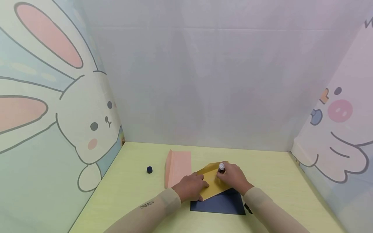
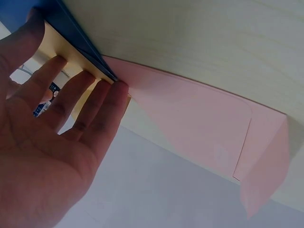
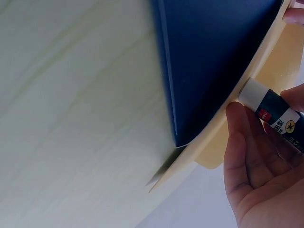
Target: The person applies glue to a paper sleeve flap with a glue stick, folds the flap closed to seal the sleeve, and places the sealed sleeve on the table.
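Note:
My right hand (image 1: 234, 177) grips a glue stick (image 3: 277, 114), its white end down against a yellow envelope (image 1: 214, 185). In the right wrist view the fingers and thumb close round the dark, labelled barrel. My left hand (image 1: 190, 187) lies on the left part of the yellow envelope, its fingertips pressing the paper in the left wrist view. Under the yellow envelope is a dark blue envelope (image 1: 217, 206), its lower part showing. Left of these lies a pink envelope (image 1: 183, 165) with its flap lifted at the left side.
A small dark cap (image 1: 149, 170) stands on the light wooden table (image 1: 125, 181), left of the pink envelope. A plain pale wall (image 1: 204, 81) rises behind the table. Side panels carry a cartoon rabbit (image 1: 84, 123) at left and another cartoon animal (image 1: 341, 129) at right.

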Available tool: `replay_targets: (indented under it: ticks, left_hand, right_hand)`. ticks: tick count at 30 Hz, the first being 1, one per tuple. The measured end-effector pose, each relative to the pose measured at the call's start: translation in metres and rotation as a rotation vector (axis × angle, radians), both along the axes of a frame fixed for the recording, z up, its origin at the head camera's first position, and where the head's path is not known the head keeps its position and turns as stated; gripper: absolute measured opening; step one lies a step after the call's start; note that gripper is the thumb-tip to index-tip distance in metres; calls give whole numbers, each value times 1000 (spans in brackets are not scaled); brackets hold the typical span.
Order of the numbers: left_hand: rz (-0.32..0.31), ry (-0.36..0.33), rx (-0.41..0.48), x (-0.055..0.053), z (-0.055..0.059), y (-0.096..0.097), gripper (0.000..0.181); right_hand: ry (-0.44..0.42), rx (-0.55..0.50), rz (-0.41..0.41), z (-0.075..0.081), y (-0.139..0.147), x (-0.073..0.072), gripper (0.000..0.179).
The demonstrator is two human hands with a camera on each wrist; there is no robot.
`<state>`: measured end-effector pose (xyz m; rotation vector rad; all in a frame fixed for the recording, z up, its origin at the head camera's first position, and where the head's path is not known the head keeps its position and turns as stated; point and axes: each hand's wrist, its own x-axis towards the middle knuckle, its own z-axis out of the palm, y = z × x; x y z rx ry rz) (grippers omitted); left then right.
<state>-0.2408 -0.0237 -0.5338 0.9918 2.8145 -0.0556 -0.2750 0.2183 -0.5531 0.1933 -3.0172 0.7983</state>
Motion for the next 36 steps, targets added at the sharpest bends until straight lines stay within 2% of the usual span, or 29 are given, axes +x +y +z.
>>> replay_targets:
  ticks: [8, 15, 24, 36]
  left_hand:
    - [9, -11, -7, 1, 2, 0, 58]
    - [4, -17, -7, 0, 1, 0, 57]
    - [-1, -5, 2, 1, 5, -1, 50]
    - [5, 13, -20, 3, 8, 0, 50]
  right_hand:
    - [16, 15, -14, -1, 2, 2, 25]
    - [32, -43, -52, 2, -1, 6, 21]
    - [30, -109, 32, 9, -26, 12, 17]
    - [50, -45, 79, -2, -37, 14, 21]
